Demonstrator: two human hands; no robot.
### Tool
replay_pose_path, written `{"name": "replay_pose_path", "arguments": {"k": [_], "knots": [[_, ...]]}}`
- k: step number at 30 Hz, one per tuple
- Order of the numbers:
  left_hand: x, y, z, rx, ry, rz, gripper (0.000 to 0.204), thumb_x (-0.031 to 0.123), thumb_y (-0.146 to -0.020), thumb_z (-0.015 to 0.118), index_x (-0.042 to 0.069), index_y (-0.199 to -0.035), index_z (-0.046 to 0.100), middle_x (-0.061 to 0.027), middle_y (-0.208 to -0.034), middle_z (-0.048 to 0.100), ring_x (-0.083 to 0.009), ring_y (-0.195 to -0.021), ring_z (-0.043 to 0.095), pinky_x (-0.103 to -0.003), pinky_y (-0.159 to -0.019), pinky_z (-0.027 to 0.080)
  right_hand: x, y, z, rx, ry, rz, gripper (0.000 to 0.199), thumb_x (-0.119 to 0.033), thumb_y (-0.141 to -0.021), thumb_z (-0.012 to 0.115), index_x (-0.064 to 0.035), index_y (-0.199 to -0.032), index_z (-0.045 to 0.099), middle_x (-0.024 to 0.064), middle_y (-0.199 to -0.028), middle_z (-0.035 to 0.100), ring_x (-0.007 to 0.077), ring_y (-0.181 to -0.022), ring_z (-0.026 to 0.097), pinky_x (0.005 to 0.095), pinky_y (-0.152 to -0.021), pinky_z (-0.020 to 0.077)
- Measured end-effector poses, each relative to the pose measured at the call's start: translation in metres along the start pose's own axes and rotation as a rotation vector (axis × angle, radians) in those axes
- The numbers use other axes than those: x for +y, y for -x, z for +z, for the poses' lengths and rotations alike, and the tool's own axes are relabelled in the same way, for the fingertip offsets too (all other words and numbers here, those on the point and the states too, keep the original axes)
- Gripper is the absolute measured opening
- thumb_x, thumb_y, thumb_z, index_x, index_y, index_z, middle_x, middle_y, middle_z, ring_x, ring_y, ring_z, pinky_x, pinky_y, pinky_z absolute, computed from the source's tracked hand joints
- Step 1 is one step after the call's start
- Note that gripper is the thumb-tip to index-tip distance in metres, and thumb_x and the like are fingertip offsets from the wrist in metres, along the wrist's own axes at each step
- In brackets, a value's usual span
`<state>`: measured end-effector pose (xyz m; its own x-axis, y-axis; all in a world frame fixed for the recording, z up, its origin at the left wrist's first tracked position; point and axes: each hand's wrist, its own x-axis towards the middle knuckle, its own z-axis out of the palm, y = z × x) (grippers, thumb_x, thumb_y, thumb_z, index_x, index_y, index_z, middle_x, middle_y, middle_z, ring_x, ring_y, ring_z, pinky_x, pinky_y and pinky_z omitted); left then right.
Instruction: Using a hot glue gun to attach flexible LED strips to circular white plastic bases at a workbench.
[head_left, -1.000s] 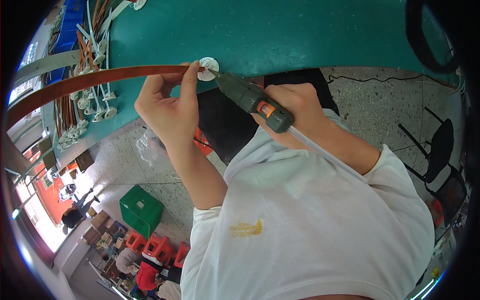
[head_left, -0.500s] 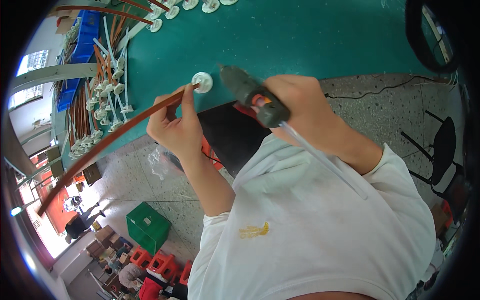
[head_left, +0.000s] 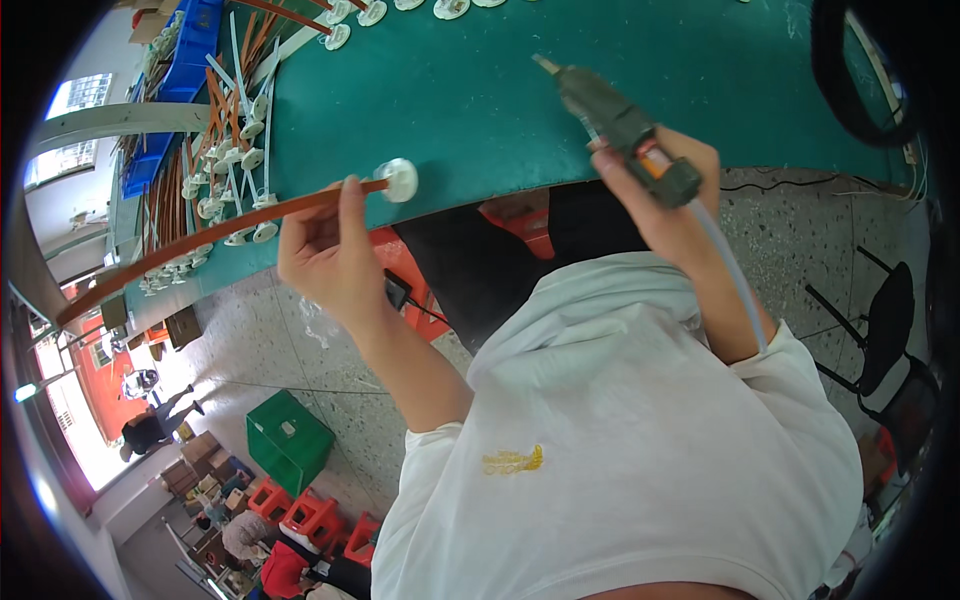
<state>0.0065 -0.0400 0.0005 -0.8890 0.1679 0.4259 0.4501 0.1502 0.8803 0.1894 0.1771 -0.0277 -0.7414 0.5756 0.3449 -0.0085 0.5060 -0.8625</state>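
Observation:
My left hand pinches a long brown flat strip close to its right end. A white round disc is at that end, over the near edge of the green table. The strip's other end reaches far to the left and bends slightly down. In my right hand is a dark grey-green glue gun, gripped around its handle, nozzle pointing up and left over the table. A clear glue stick sticks out of the gun's back. Gun and disc are well apart.
Several white discs with strips stand along the table's far edge. More brown and white strips with discs are piled at the left, beside a blue bin. On the floor are a green box and red stools; a black chair stands right.
My right hand has drawn the glue gun up and right, away from the disc. My left hand has shifted slightly left; the strip's far end has risen, and the disc now tilts.

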Motion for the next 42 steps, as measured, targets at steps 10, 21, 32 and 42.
{"name": "replay_pose_path", "arguments": {"k": [10,21,32,42], "knots": [[-0.001,0.006,-0.233,0.588,-1.023,0.14,0.022,0.016,-0.087,0.076,-0.005,-0.086,0.071,-0.0124,-0.083,0.074,-0.0158,-0.076,0.069,-0.029,-0.07,0.055,0.038,-0.013,-0.104,0.605,-0.086,0.158,0.013,-0.009,-0.091,0.064,0.0005,-0.098,0.07,0.0116,-0.096,0.072,0.0115,-0.08,0.064,0.0243,-0.061,0.0444],[0.041,0.026,-0.039,0.057,-0.05,-0.003,0.014,-0.007,-0.081,0.075,-0.003,-0.092,0.066,-0.0124,-0.083,0.072,-0.0137,-0.072,0.068,-0.025,-0.069,0.055,0.033,-0.032,-0.038,0.099,-0.268,0.196,0.013,-0.007,-0.09,0.064,0.0006,-0.099,0.069,0.015,-0.097,0.072,0.011,-0.069,0.059,0.0251,-0.056,0.0451],[0.009,-0.051,0.044,-0.155,-0.028,0.099,0.012,-0.002,-0.082,0.076,-0.004,-0.089,0.066,-0.0077,-0.079,0.072,-0.0097,-0.069,0.068,-0.02,-0.064,0.052,0.038,-0.034,-0.04,-0.084,-0.448,0.255,0.019,-0.01,-0.089,0.063,0.0022,-0.103,0.065,0.017,-0.096,0.07,0.0106,-0.065,0.057,0.0252,-0.056,0.0469],[-0.035,-0.132,0.125,-0.134,-0.193,0.277,0.012,0.007,-0.08,0.079,-0.001,-0.084,0.071,-0.0042,-0.07,0.071,-0.0076,-0.061,0.065,-0.022,-0.059,0.05,0.033,-0.037,-0.042,-0.116,-0.583,0.244,0.009,-0.002,-0.085,0.068,0.0007,-0.094,0.067,0.0092,-0.088,0.07,0.0087,-0.071,0.061,0.0245,-0.061,0.0502]]}}
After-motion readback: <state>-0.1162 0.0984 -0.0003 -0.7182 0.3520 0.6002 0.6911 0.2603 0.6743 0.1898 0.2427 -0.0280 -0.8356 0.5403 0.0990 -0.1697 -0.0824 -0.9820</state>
